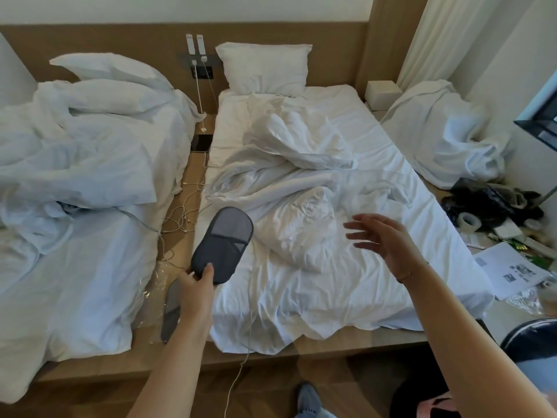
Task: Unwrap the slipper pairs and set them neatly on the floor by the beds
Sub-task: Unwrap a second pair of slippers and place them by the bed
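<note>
Left hand [197, 289]: a flat grey slipper [222, 245] is being pinched at its toe end between thumb and fingers, which are closing around nothing else.
Held slipper: an elongated oval of dark grey woven fabric is being held tilted, its rounded heel end pointing up and away; a lighter, mesh-like insole is showing above a darker toe cover.
Position of held slipper: it is being carried in the air over the left edge of the right bed [391, 188], beside the gap between the two beds.
Right hand [382, 236]: it is being held open and empty above the right bed, the fingers spread and slightly blurred.
Second slipper [171, 309]: another flat grey piece is lying in the gap between the beds, partly hidden behind the left forearm.
Plastic wrap [153, 285]: thin, clear, crinkled film is lying in the gap, next to the second slipper.
Right bed: it is being covered by a creased white sheet and a crumpled white duvet [289, 188].
Left bed [75, 236]: soft white bedding is lying heaped on it in loose folds.
Cables [180, 218]: thin white cords are lying tangled on the pale wood between the beds.
</note>
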{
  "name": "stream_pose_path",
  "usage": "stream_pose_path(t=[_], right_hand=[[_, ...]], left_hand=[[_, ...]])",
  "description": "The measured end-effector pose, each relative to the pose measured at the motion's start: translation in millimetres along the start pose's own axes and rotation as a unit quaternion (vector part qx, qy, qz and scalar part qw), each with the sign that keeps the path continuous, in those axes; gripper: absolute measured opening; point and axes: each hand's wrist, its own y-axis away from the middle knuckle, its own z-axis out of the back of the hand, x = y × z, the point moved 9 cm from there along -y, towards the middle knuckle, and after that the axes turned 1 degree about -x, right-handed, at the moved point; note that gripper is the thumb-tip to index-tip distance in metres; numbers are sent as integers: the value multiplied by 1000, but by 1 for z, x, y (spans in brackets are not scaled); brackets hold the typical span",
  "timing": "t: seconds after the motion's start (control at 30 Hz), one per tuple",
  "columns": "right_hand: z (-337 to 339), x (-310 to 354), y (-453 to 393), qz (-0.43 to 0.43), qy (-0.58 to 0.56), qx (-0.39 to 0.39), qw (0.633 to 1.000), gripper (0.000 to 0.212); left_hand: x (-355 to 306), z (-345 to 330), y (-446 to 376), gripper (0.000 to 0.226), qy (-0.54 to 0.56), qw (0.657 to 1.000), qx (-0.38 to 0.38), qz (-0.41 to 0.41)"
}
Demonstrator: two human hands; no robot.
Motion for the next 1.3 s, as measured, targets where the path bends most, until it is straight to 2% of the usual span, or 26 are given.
stream_pose_path(t=[0.1,0.17,0.23,0.37,0.43,0.47,0.63,0.8,0.93,1.07,1.17,1.3], right_hand=[[-39,2,4,-16,34,88,995,24],[-64,2,7,-21,23,125,992,20],[-86,2,8,-19,14,139,990,16],[-122,-2,11,7,27,127,991,13],[-135,-3,15,19,30,113,993,10],[-142,-4,18,23,33,111,993,9],[-169,-9,34,22,40,129,991,23],[-181,-18,49,13,97,138,986,28],[-189,-34,53,5,141,147,979,14],[-203,-52,37,-12,138,123,983,11],[-216,-70,9,-38,134,105,985,12],[-248,-103,-53,-72,139,96,983,12]], left_hand=[[-41,-11,14,42,-64,989,41,-130],[-67,-17,26,32,-126,965,60,-223],[-80,-24,34,25,-173,944,97,-262],[-75,-28,44,25,-115,960,193,-169],[-71,-28,51,38,-96,959,227,-141],[-71,-25,52,39,-95,959,223,-146],[-82,8,52,9,-108,964,130,-207],[-84,43,38,10,-61,971,73,-220],[-76,64,23,12,-31,979,60,-191],[-60,76,-6,17,-31,989,39,-140],[-36,86,-46,16,-32,996,31,-80],[-18,112,-108,20,-89,993,-1,-79]])
